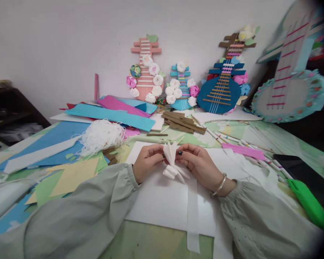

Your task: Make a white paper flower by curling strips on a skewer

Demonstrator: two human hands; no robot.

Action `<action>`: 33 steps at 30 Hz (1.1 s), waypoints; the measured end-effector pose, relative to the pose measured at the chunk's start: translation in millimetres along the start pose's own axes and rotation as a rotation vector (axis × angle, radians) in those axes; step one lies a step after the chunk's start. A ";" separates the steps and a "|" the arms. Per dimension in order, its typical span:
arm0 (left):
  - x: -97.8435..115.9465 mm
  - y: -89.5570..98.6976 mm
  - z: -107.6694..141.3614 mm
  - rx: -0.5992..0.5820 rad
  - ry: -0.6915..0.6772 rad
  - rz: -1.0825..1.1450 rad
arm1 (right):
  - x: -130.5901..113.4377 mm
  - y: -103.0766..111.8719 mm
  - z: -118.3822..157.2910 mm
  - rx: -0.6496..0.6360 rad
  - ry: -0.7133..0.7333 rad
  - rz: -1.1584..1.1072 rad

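A white paper flower [170, 160], with fanned petals on top and a rolled end below, is held upright between both hands at the middle of the view. My left hand [149, 161] pinches its left side with closed fingers. On its right side, my right hand [199, 164] pinches the paper with thumb and fingers; a silver bangle is on that wrist. Beneath the hands lies a white board [156, 205], with a white paper strip [193, 219] hanging over its front edge.
Left of the hands are a tangle of white string [102, 137] and coloured paper sheets [75, 176]. Brown strips [182, 121] lie behind. At right are a black phone [302, 172] and a green object [309, 203]. Decorated paper lutes [220, 91] lean along the wall.
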State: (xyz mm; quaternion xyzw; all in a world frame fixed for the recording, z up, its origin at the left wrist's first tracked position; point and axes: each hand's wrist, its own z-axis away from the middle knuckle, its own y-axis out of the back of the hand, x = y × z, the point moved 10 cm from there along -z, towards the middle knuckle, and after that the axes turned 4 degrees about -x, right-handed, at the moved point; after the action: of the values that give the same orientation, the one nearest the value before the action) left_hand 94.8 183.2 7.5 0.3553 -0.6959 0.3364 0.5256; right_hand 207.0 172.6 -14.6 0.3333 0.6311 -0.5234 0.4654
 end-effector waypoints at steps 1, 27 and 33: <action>-0.4 0.5 0.0 0.013 0.013 0.009 | 0.3 -0.5 -0.2 -0.007 0.003 0.017; -8.3 17.6 -1.0 0.131 0.065 -0.042 | -9.7 0.5 0.0 -0.008 0.087 0.196; -4.4 8.7 -2.2 0.027 -0.024 0.064 | -7.5 1.0 -1.4 -0.010 0.080 0.175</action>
State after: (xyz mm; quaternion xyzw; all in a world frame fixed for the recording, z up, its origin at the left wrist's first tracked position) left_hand 89.4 190.2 3.0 0.3436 -0.7086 0.3582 0.5015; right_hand 210.3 174.7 -7.9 0.4057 0.6200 -0.4640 0.4855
